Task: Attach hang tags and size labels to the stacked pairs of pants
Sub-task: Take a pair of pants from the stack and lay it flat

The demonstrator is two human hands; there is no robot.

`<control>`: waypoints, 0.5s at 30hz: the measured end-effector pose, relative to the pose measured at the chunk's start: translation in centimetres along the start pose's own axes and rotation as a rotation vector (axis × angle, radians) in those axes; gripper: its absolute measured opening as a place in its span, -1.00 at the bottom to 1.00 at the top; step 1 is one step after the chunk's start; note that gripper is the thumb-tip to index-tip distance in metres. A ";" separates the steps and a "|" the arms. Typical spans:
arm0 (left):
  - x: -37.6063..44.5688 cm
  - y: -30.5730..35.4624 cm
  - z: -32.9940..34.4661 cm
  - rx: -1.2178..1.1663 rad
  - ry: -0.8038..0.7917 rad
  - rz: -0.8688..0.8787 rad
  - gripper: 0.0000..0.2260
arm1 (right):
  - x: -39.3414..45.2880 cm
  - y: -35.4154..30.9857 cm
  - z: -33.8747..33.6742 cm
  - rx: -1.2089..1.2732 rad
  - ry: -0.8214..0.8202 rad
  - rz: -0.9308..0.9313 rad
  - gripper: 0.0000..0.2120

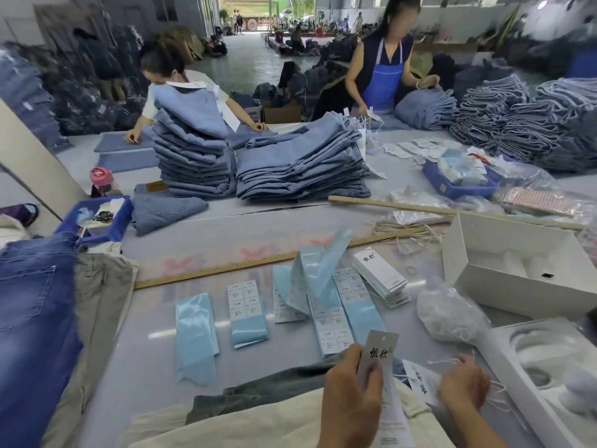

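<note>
Pinching a long white card hang tag (379, 367) upright, the left hand (350, 396) risks creasing it, while the right hand (463, 384), fingers curled on thin white strings (447, 362), could tangle them above the cream folded pants (258, 425) lying under both hands.

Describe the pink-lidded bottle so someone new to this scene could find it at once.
Start at the tall stack of folded jeans on the far table. Look left to the table's edge, just behind the blue bin. The bottle stands there upright, the only pink-capped thing nearby.

Glossy label strips (197, 331), denim stacks (300, 163)
</note>
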State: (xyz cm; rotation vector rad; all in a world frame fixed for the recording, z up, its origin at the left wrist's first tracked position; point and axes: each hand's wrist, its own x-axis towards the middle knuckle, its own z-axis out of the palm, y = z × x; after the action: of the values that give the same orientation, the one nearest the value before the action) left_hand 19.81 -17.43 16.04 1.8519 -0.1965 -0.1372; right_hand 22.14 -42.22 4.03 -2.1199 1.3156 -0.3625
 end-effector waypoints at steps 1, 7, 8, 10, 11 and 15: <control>0.0 0.0 0.0 0.000 0.002 -0.001 -0.84 | 0.0 -0.5 -0.2 0.044 0.022 -0.038 -0.71; 0.0 -0.2 0.1 -0.010 -0.005 -0.017 -0.89 | -0.6 -4.2 -2.2 0.316 0.114 -0.191 -0.80; 0.0 -0.2 0.1 -0.009 -0.003 -0.016 -0.89 | -0.9 -4.8 -2.7 0.370 0.105 -0.193 -0.81; 0.0 -0.2 0.0 -0.025 0.005 -0.005 -0.89 | -1.9 -6.1 -3.9 0.462 0.070 -0.194 -0.84; 0.0 -0.1 0.0 -0.040 0.008 -0.003 -0.88 | -2.5 -6.7 -4.6 0.496 0.070 -0.213 -0.85; 0.0 -0.2 -0.2 -0.107 0.017 -0.017 -0.89 | -5.4 -8.7 -7.3 0.588 0.091 -0.339 -0.83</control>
State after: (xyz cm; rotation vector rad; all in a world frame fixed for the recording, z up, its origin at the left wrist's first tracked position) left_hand 19.90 -17.22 15.95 1.7482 -0.1589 -0.1404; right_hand 22.00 -37.26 15.55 -1.8174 0.7564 -0.8772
